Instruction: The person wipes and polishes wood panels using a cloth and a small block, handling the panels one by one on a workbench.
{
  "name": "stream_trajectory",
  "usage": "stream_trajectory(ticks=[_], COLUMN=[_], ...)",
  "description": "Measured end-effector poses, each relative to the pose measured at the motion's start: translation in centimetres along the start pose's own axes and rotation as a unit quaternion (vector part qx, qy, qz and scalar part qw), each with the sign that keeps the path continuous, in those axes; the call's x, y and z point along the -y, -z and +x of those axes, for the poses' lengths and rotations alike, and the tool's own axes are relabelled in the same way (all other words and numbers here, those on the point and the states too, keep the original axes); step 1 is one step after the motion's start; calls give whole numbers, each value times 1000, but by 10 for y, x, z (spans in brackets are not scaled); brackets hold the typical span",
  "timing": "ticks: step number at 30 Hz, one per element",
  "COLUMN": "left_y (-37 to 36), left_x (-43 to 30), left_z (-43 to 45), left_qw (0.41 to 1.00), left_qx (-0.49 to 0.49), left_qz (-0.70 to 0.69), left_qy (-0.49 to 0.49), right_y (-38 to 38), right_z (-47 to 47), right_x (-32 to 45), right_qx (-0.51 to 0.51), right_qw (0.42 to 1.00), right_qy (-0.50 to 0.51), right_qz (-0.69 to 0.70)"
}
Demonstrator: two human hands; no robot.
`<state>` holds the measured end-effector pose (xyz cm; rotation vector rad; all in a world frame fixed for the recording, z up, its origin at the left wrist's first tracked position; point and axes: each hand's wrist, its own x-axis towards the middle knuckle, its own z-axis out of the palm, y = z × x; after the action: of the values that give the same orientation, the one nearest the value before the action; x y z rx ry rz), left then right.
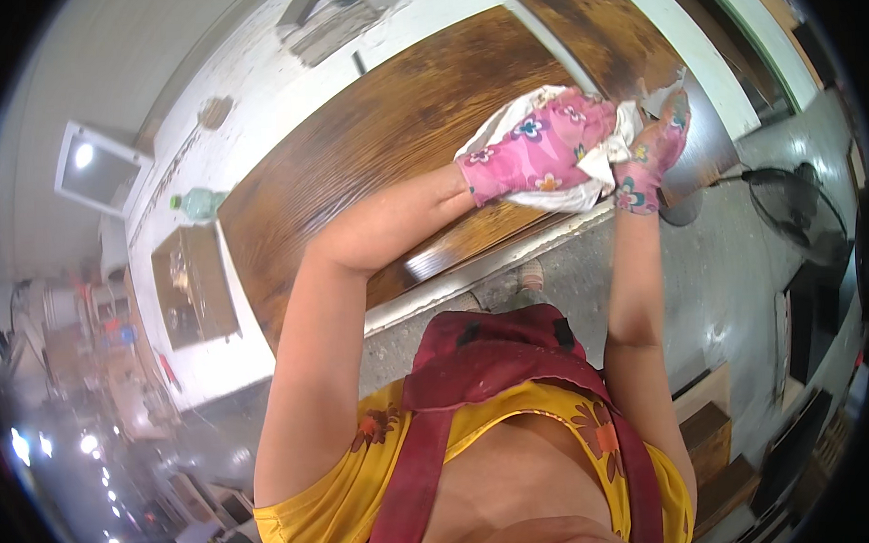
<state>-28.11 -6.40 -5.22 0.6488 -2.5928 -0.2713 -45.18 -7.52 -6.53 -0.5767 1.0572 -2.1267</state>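
My left hand (555, 138), in a pink flowered glove, grips a bunched white cloth (508, 125) over a glossy brown wood-grain panel (401, 136). The cloth hangs past the panel's near edge. Right beside it is my right hand (649, 156), gloved alike, with its fingers pointing away from me. That hand is close to the cloth's twisted end and over the panels' right part; its grasp is hidden. A second wood-grain panel (598, 29) lies beyond a pale gap. Near my right fingertips is a ragged pale patch (664, 95).
On the white worktable (255, 371) at left are an open cardboard box (194, 287) and a green-capped plastic bottle (201, 204). A grey block (332, 24) sits at the far side. To the right, a fan (798, 205) stands above the grey floor. Wooden boards (709, 434) stand lower right.
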Motion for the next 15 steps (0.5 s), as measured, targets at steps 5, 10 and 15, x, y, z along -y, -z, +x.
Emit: stream_trajectory(ticks=[5, 10, 15], left_y=[86, 125, 184], left_x=[23, 78, -1], left_z=[-70, -244, -338], left_qw=[974, 920, 774], left_qx=[-80, -191, -326], left_qz=[-9, 181, 9], left_qy=[212, 291, 543], right_y=[-1, -20, -28], right_z=[-13, -20, -23], right_x=[10, 14, 20], right_qx=[174, 197, 147], right_qw=[946, 962, 970], right_qy=[95, 15, -43], right_qz=[-257, -191, -188])
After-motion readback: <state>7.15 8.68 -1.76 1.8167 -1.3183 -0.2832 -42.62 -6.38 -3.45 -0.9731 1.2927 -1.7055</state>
